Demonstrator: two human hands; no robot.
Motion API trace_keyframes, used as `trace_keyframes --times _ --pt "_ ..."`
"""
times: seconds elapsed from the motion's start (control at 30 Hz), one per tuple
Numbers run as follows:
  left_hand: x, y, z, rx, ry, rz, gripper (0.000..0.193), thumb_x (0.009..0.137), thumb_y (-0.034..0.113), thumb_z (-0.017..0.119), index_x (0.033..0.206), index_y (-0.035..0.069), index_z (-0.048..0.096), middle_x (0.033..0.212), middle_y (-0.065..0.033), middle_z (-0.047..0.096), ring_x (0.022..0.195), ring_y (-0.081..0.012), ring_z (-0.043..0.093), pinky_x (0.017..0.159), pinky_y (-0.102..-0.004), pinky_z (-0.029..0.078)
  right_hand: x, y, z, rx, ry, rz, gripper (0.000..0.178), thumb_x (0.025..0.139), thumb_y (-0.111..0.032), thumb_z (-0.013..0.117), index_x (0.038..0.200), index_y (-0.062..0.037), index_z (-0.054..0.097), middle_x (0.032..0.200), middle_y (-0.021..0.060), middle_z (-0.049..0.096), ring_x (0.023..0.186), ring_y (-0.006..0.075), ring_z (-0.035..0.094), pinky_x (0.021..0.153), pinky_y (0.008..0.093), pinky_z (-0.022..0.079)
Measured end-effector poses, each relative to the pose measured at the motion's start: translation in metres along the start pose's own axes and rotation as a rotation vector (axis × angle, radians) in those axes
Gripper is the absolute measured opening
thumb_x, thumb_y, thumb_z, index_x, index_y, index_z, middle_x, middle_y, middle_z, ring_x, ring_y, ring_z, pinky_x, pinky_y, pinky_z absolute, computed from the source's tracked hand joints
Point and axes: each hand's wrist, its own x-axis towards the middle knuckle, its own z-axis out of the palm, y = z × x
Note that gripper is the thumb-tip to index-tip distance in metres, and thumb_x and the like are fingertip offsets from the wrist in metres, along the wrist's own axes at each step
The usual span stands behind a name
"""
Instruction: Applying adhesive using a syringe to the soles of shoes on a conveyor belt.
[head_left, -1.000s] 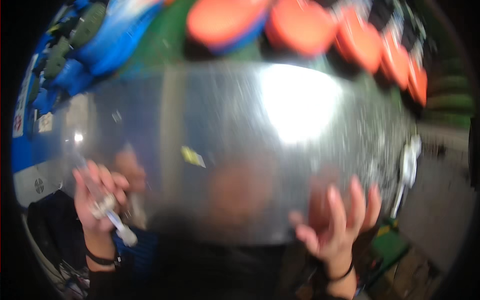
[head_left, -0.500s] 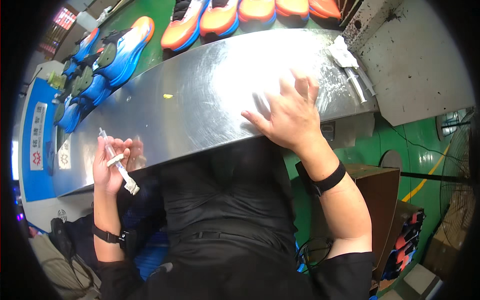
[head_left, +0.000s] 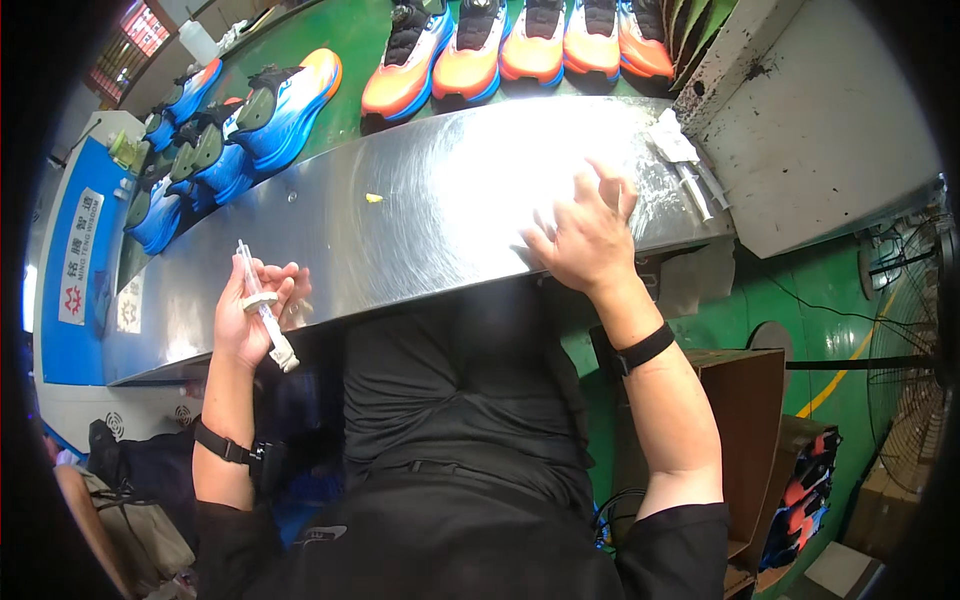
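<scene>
My left hand point(head_left: 238, 325) is closed around a clear syringe point(head_left: 262, 305) at the left front edge of the metal tabletop point(head_left: 345, 265). The syringe's narrow tip points away from me; whitish material coats its collar and plunger end. Over the bright, glossy part of the tabletop, my right hand point(head_left: 588, 245) is palm down with its fingers apart and slightly bent, holding nothing. Whether its fingertips touch the metal, I cannot tell. Beyond it to the right lie a crumpled white wrapper point(head_left: 672, 138) and another syringe point(head_left: 694, 197).
Orange, white and blue sneakers point(head_left: 405, 85) line the green surface beyond the tabletop, with more blue sneakers point(head_left: 275, 125) at far left. A small yellow scrap point(head_left: 374, 198) lies on the metal. A grey machine panel point(head_left: 820, 120) bounds the right; a cardboard box point(head_left: 745, 430) stands below.
The view has shifted, showing more of the sneakers. My right hand's thumb has drawn in and its fingers are more bent. My left hand still holds the syringe, now turned more upright in the picture.
</scene>
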Motion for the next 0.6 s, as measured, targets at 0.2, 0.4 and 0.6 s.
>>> trace_keyframes --times 0.2,0.4,0.6 --pt "0.003 0.001 -0.014 -0.009 0.006 -0.014 0.037 0.101 0.039 0.041 0.091 0.006 0.055 0.093 -0.0216 0.066 0.086 -0.0294 0.068 0.081 -0.0371 0.058 0.002 -0.004 0.000 0.041 -0.049 0.017 0.036 0.073 -0.039 0.067 0.096 -0.0101 0.067 0.121 0.0140 0.053 0.127 0.0333 0.035 0.104 0.0469 0.021" --pt "0.000 0.001 -0.021 -0.027 -0.013 0.003 0.038 0.101 0.040 0.041 0.092 0.006 0.056 0.098 -0.0215 0.065 0.093 -0.0333 0.068 0.091 -0.0469 0.054 0.009 -0.011 -0.001 0.014 -0.022 -0.019 0.045 0.070 -0.040 0.071 0.107 -0.0142 0.066 0.127 0.0091 0.052 0.128 0.0322 0.035 0.105 0.0482 0.020" --pt "0.004 0.001 -0.027 -0.016 0.022 0.069 0.042 0.101 0.040 0.040 0.089 0.004 0.058 0.091 -0.0192 0.065 0.099 -0.0336 0.065 0.087 -0.0416 0.057 0.006 -0.009 0.003 0.004 -0.002 -0.066 0.043 0.074 -0.038 0.069 0.109 -0.0132 0.066 0.128 0.0094 0.052 0.128 0.0312 0.036 0.104 0.0473 0.022"
